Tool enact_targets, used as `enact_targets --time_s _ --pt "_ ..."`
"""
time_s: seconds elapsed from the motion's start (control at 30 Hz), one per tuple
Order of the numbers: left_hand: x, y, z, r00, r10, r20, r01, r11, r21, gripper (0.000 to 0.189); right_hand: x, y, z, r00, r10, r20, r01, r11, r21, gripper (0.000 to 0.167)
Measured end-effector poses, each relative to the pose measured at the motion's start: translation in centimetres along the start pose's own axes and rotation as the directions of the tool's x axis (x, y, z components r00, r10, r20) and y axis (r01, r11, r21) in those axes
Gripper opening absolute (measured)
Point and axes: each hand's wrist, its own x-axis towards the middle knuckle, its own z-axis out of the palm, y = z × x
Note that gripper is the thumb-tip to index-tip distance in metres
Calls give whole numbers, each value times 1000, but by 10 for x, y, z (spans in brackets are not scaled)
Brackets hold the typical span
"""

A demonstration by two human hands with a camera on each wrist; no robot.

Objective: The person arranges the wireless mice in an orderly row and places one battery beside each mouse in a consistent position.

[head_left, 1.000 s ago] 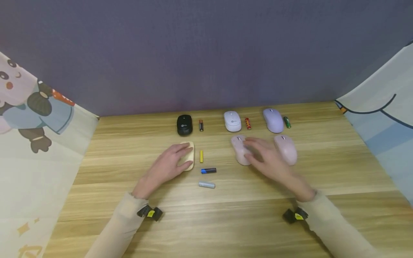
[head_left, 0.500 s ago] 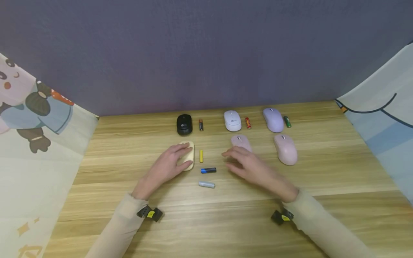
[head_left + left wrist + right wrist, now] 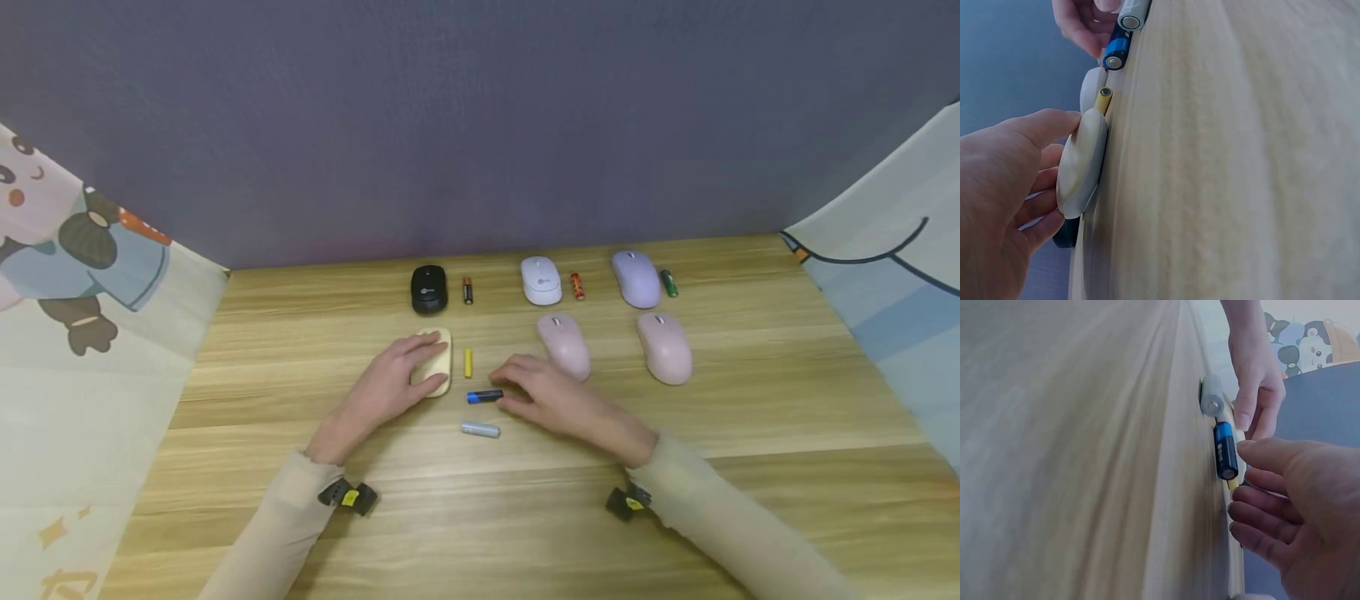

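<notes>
My left hand holds a cream-yellow computer mouse, thumb at the near end and fingers over its far part. In the left wrist view, thumb and fingertips touch opposite edges of this mouse. My right hand is beside a blue-and-black battery lying crosswise, its loosely bent fingers and thumb around the battery's dark end. In the right wrist view a gap shows between the thumb and the battery. A thin yellow battery lies next to the cream mouse, and a grey battery lies nearer me.
Along the back stand a black mouse, a white mouse and a lilac mouse, each with a battery at its right. Two pink mice sit in front, one just behind my right hand. A dark panel borders the wooden table.
My right hand has moved left and toward me, from over the left pink mouse to the blue-and-black battery. My left hand stays on the cream mouse.
</notes>
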Motion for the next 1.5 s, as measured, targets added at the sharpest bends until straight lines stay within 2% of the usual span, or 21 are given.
enact_targets --time_s 0.33,0.67,0.9,1.13,1.33,1.5 --pt "0 -1 1 1000 -5 -5 5 1000 0 59 9 -7 7 1000 1 13 0 999 -52 33" --pt "0 0 0 1000 16 -11 -17 1000 -14 58 14 -15 14 1000 -8 1 8 998 -57 19" --pt "0 -1 0 1000 18 -20 -18 1000 -8 58 14 -19 11 1000 -12 -1 12 997 -73 17" --pt "1 0 -1 1000 25 -17 -25 1000 -3 58 7 -18 0 995 -34 -95 27 997 -71 15" --pt "1 -1 -1 1000 24 -5 -24 1000 2 58 -3 -11 -10 984 -5 -177 -13 995 -99 17" --pt "0 -1 -1 1000 19 0 -19 1000 -2 59 -12 -4 -21 971 48 -234 -66 995 -71 17"
